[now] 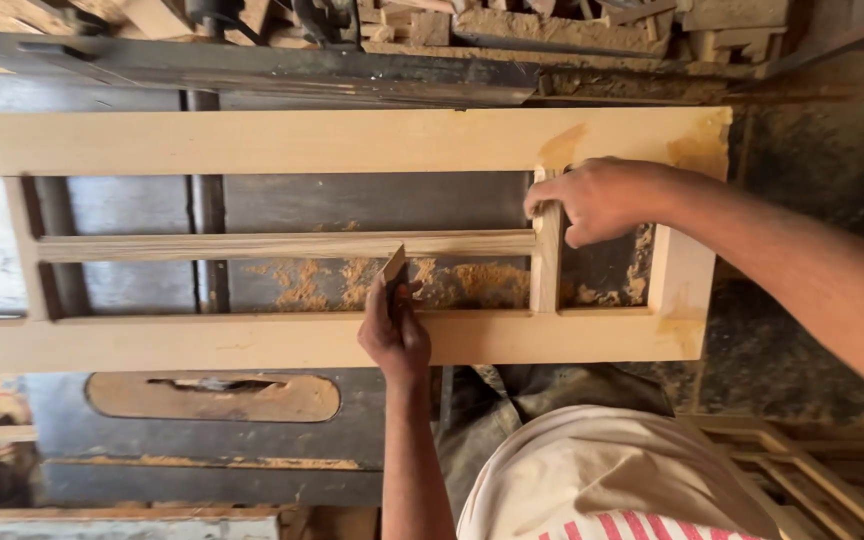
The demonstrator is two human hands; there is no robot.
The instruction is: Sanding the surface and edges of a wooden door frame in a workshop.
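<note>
Wooden frame point(332, 140) lies flat across the dark machine table point(812, 200), long rails running left to right, in the head view (the only view I have). I judge the step in hand to be filling or scraping at a joint: my left hand point(393, 335) is closed around a small flat scraper point(393, 265), its blade tip just at the thin moulded middle bar point(282, 245). My right hand point(602, 200) is clamped over the short upright piece point(546, 270), fingers curled around it, steadying the frame. The next move, I judge, calls for a light, flat pass along the bar while that upright is held firm. The timber is pale, smooth and square-edged, with yellowish filler patches point(697, 145) near the right corners. Coarse sawdust point(472, 280) lies on the table inside the frame.
</note>
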